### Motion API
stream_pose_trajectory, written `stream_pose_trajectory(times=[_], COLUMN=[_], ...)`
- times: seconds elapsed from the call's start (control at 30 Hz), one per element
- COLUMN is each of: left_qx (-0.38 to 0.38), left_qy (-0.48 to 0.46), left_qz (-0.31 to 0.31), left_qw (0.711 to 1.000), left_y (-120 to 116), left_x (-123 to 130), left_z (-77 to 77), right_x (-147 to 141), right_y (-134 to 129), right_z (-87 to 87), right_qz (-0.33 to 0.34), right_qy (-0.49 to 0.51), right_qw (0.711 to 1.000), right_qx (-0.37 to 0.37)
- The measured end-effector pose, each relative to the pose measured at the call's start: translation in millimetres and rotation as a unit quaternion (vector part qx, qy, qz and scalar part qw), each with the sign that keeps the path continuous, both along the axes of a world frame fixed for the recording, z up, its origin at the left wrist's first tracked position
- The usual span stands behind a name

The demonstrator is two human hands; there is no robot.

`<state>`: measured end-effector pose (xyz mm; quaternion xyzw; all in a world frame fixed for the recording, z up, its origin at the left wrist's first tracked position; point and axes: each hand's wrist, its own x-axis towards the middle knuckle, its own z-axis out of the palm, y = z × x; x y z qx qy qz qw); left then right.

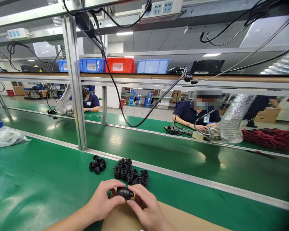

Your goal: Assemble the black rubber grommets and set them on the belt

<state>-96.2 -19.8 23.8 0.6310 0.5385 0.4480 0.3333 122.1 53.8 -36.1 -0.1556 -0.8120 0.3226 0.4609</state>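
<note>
Between my two hands is a black cylindrical plastic part [124, 192] with ridges and a narrower right end. My left hand [105, 199] grips its left end with thumb and fingers. On the right end, my right hand [145, 205] has its thumb and fingertips closed around it. Both hands are over a brown cardboard sheet [183, 216]. Just beyond them stands a group of similar black parts [129, 172], mostly upright with their narrow ends up. Left of that group lies a small heap of black caps or rings [97, 165].
A metal post [74, 83] rises from the green table [33, 179], and a black cable [118, 96] hangs in a loop ahead. A plastic bag [8, 136] lies at the left. Two co-workers sit across the bench. Labelled bins [119, 65] line the shelf.
</note>
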Motion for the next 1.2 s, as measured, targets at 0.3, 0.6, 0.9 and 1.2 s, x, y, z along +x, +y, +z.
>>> stream_pose_trajectory(times=[0.3,0.6,0.9,1.2], left_qx=[-0.001,0.05,0.066,0.056], left_qy=[-0.018,0.031,0.047,0.034], left_qz=[-0.024,-0.038,-0.027,-0.038], left_qw=[1.0,0.998,0.996,0.997], left_y=[-0.2,-1.1,-4.3,-3.2], left_x=[-2.5,-1.1,-0.1,0.6], left_z=[4.7,6.3,6.7,5.2], right_x=[-0.9,0.5,-2.1,0.9], right_y=[1.9,-4.6,-2.2,-6.5], right_z=[7.4,6.1,6.2,11.7], right_qz=[-0.006,-0.026,-0.009,-0.013], right_qy=[0.006,-0.048,-0.005,-0.026], right_qw=[0.997,0.998,0.999,0.998], right_qx=[0.082,0.042,0.051,0.052])
